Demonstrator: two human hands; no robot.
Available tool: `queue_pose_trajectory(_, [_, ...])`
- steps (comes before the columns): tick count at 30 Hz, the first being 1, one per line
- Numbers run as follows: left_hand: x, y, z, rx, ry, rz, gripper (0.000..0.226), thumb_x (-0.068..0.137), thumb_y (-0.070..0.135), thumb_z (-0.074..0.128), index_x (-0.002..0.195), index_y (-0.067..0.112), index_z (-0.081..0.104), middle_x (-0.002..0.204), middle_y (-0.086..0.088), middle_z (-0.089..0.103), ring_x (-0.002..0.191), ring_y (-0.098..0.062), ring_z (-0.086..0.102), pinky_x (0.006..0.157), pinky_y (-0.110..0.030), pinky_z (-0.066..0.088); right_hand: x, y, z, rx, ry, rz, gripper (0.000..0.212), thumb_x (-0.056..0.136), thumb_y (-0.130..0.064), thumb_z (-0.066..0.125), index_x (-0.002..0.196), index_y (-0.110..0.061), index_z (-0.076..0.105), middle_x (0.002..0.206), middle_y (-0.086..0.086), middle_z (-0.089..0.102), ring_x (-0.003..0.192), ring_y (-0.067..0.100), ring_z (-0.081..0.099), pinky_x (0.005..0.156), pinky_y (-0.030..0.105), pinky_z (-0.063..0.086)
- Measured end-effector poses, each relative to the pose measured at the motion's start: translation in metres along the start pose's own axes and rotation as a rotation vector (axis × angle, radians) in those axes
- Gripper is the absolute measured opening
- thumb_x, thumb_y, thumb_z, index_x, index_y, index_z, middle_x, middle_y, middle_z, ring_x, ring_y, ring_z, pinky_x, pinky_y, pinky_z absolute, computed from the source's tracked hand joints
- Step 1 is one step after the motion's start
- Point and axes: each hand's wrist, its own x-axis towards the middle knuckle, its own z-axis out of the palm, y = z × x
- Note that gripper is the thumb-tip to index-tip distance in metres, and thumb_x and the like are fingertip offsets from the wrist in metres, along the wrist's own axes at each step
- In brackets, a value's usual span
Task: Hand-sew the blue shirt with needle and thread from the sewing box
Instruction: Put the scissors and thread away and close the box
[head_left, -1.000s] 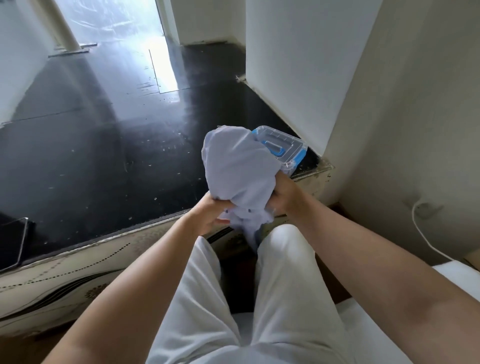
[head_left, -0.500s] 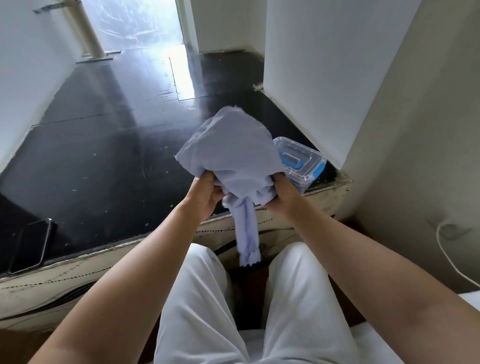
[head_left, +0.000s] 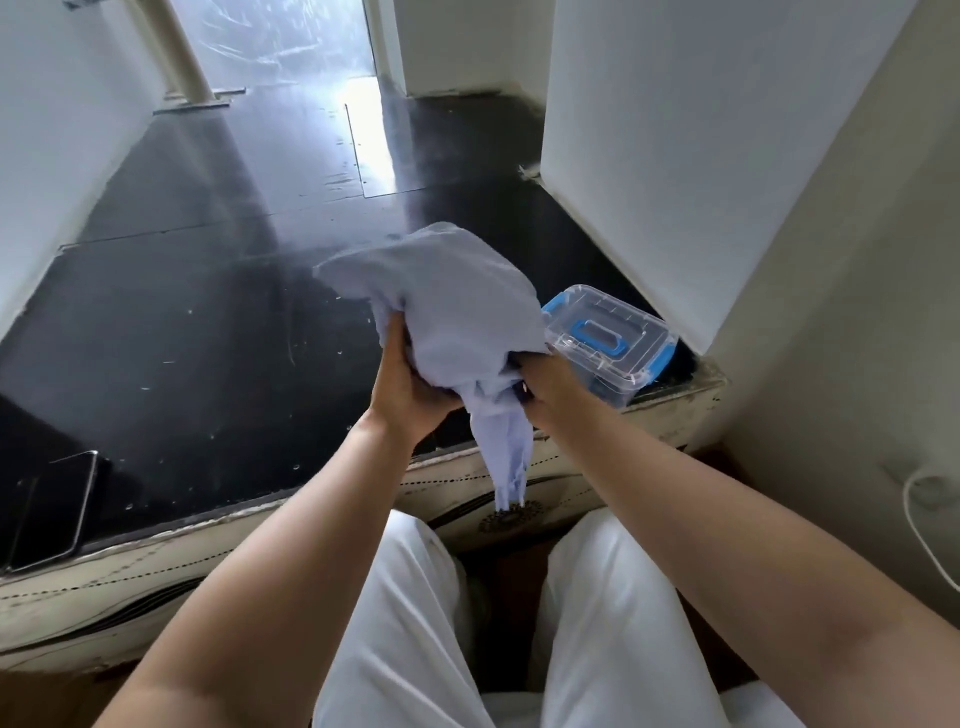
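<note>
The pale blue shirt (head_left: 457, 312) is bunched up and held in the air over the near edge of the black table (head_left: 208, 322). My left hand (head_left: 405, 387) grips its lower left side, and my right hand (head_left: 550, 389) grips its lower right. A strip of the fabric hangs down between my wrists. The clear sewing box (head_left: 608, 343), with blue handle and clasps and its lid closed, stands on the table's right corner just behind my right hand. No needle or thread shows.
A dark phone (head_left: 52, 509) lies on the table's near left corner. White walls (head_left: 675, 156) close in on the right, with a white cable (head_left: 930, 525) hanging there. My legs in white trousers (head_left: 519, 623) are below the table edge.
The shirt has been lifted and spread a little further left, uncovering more of the sewing box. Both hands have kept their hold on it throughout.
</note>
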Motion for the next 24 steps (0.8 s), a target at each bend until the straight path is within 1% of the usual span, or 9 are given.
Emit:
queue_pose_trajectory(2, [0.011,0.008,-0.003,0.111,0.140,0.035,0.052,0.094,0.058,0.045,0.129,0.022,0.059,0.114,-0.006,0.068,0.106,-0.027,0.063,0.087,-0.041,0.052,0.008,-0.004,-0.007,-0.073,-0.102,0.090,0.016,0.098,-0.025,0.052,0.109,-0.019,0.062,0.102,0.003,0.067,0.104,0.022,0.060,0.087,0.037,0.050])
queue_pose_trajectory(5, [0.027,0.020,-0.011,0.165,0.184,0.050,0.039,0.093,0.046,0.052,0.121,0.020,0.058,0.097,-0.004,0.069,0.086,-0.021,0.065,0.071,-0.032,0.055,0.020,-0.014,-0.014,-0.038,-0.434,0.070,0.022,0.091,-0.020,0.053,0.110,-0.010,0.056,0.104,0.011,0.058,0.098,0.022,0.055,0.083,0.034,0.047])
queue_pose_trajectory(8, [0.043,0.042,-0.003,0.097,0.157,0.170,0.041,0.090,0.044,0.052,0.121,0.018,0.056,0.102,-0.005,0.066,0.091,-0.020,0.063,0.079,-0.033,0.052,0.035,-0.026,0.001,0.107,-0.543,-0.143,0.026,0.097,-0.002,0.042,0.122,-0.003,0.049,0.110,0.014,0.059,0.103,0.022,0.060,0.091,0.032,0.052])
queue_pose_trajectory(11, [0.057,0.062,0.000,0.091,0.135,0.254,0.036,0.098,0.035,0.047,0.126,0.015,0.057,0.121,-0.007,0.063,0.111,-0.024,0.060,0.097,-0.041,0.049,0.041,-0.039,0.018,0.073,-0.445,-0.322,0.024,0.101,0.006,0.035,0.112,-0.006,0.052,0.092,0.001,0.070,0.090,0.015,0.067,0.080,0.027,0.055])
queue_pose_trajectory(13, [0.064,0.069,-0.009,0.175,0.223,0.281,0.037,0.100,0.019,0.047,0.135,0.008,0.050,0.127,-0.012,0.060,0.111,-0.029,0.061,0.097,-0.047,0.049,0.042,-0.043,0.026,0.034,-0.345,-0.345,0.023,0.104,0.002,0.032,0.105,-0.008,0.053,0.078,-0.004,0.070,0.075,0.010,0.067,0.068,0.022,0.055])
queue_pose_trajectory(15, [0.066,0.067,-0.022,0.310,0.436,0.222,0.039,0.097,0.005,0.041,0.134,0.007,0.052,0.115,-0.009,0.066,0.097,-0.023,0.066,0.088,-0.040,0.050,0.054,-0.034,0.026,-0.025,-0.225,-0.246,0.026,0.105,-0.004,0.030,0.096,-0.011,0.053,0.066,-0.006,0.066,0.059,0.007,0.062,0.058,0.021,0.052])
queue_pose_trajectory(18, [0.063,0.047,-0.046,0.636,0.668,-0.093,0.037,0.092,0.006,0.043,0.127,0.012,0.055,0.125,-0.014,0.063,0.105,-0.026,0.062,0.089,-0.037,0.044,0.076,-0.007,0.013,-0.304,0.011,0.069,0.022,0.097,0.000,0.039,0.088,-0.014,0.053,0.075,0.001,0.060,0.062,0.012,0.058,0.057,0.027,0.047])
queue_pose_trajectory(21, [0.057,0.029,-0.070,0.857,0.590,-0.260,0.045,0.073,0.015,0.055,0.118,0.012,0.053,0.100,-0.011,0.063,0.070,-0.021,0.058,0.062,-0.025,0.042,0.082,0.022,-0.002,-0.383,0.048,0.345,0.015,0.097,-0.002,0.042,0.094,-0.012,0.053,0.083,0.008,0.056,0.073,0.020,0.056,0.061,0.031,0.049])
queue_pose_trajectory(24, [0.058,0.019,-0.084,0.960,0.527,-0.294,0.048,0.077,0.018,0.056,0.124,0.016,0.049,0.121,-0.010,0.056,0.098,-0.029,0.061,0.062,-0.028,0.045,0.072,0.027,-0.006,-0.411,0.061,0.374,0.016,0.092,0.002,0.047,0.104,-0.005,0.056,0.079,0.008,0.054,0.069,0.020,0.053,0.059,0.029,0.049])
